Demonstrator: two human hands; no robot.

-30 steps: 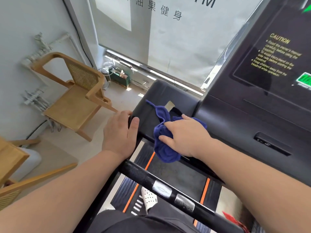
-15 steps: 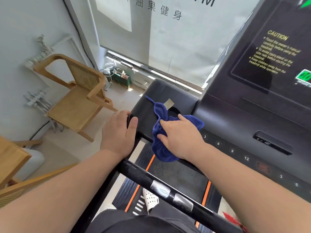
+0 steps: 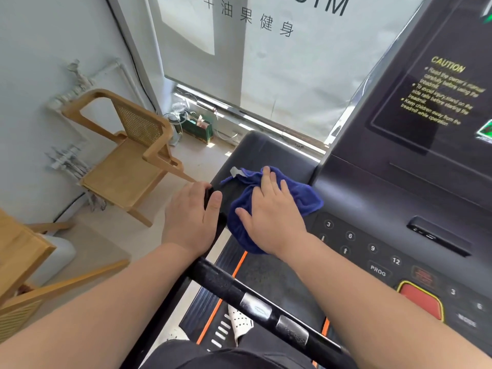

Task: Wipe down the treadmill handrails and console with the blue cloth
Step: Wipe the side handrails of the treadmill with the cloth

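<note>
**Operator:** In the head view, where was the cloth?

**Observer:** You had the blue cloth (image 3: 306, 199) bunched up on the black side panel (image 3: 266, 153) at the left end of the console (image 3: 399, 195), right where that panel met the keypad. One corner trailed up and to the left and reached a small grey patch (image 3: 235, 171) on the panel.

**Operator:** And my right hand?

**Observer:** Your right hand (image 3: 271, 219) lay palm down on top of the cloth. The fingers were fairly straight and spread, with the thumb out to the left. You were pressing the cloth flat onto the panel, not clutching it. Blue fabric showed past your fingertips, to the right of your knuckles and below your wrist.

**Operator:** The left one?

**Observer:** Your left hand (image 3: 189, 217) was just beside it at the panel's outer edge. The thumb lay along the top and the other fingers curled over the edge out of sight, so you were gripping the panel. The thumb and the cloth were close, but I couldn't tell whether they touched.

**Operator:** Anything else around me?

**Observer:** The black handrail (image 3: 226, 286) ran under both your forearms and carried two silver plates. The keypad numbers (image 3: 372, 247) sat just right of your right wrist, with a red button (image 3: 419, 299) farther right. Yellow caution text (image 3: 442, 94) was higher up on the console. Below the rail you could see the belt (image 3: 269, 283), edged in orange, and a white shoe (image 3: 239, 323). A wooden chair (image 3: 127, 161) stood by the wall on your left.
</note>
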